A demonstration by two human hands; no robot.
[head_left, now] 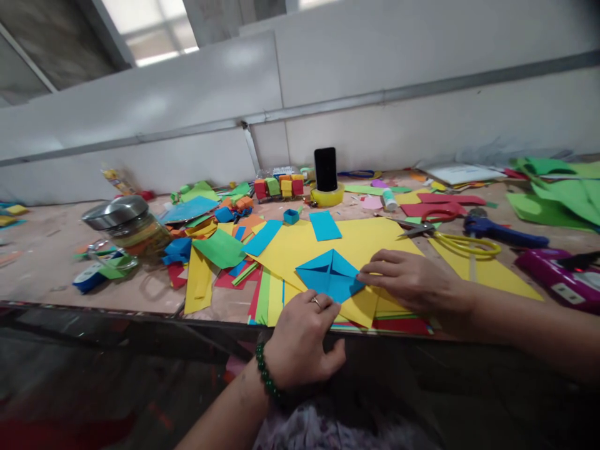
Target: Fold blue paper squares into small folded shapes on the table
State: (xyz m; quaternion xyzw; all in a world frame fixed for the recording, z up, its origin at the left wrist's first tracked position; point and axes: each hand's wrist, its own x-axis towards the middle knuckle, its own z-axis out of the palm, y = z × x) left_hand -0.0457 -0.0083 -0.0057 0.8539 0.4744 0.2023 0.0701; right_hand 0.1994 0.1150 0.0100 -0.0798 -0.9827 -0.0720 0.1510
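A folded blue paper (334,289) lies on large yellow sheets (290,250), its flaps meeting near the middle around small dark gaps. My right hand (407,278) has its fingertips together on the paper's right corner. My left hand (307,337), with a ring and a green bead bracelet, rests at the near edge of the paper, fingers bent together and touching it, thumb apart. Two blue strips lie behind, one at the left (263,237) and one farther back (325,225).
Scissors with yellow handles (469,245), a blue-handled tool (506,231) and a purple device (557,275) lie to the right. A glass jar (135,231) stands left among paper scraps. A phone (325,169) stands upright at the back.
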